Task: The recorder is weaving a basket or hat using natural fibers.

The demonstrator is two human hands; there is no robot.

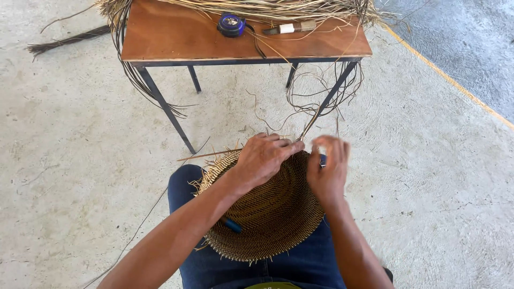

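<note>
Pale concrete floor (69, 176) spreads all around, with a small brown table (176, 37) standing beyond the person's knees. On the table lie a long bundle of dry straw (267, 8) across its far edge, a round blue tape measure (231, 24) in front of the straw, and a knife (292, 28) with a taped handle just right of the tape measure; loose dark strands hang off both ends of the table. Nearer than the table, a woven basket (267, 214) rests on the person's lap, its opening turned up and its rim bristling with unfinished ends. Inside the basket, low on its left wall, lies a blue pen-like tool (231, 225); nothing else shows in it. The left hand (265, 158) lies over the basket's far rim, fingers curled and pressed onto the weave. The right hand (327, 168) is just right of it at the same rim, blurred, fingers pinched narrow around a thin strand (310, 126) that rises from the rim toward the table's leg.
</note>
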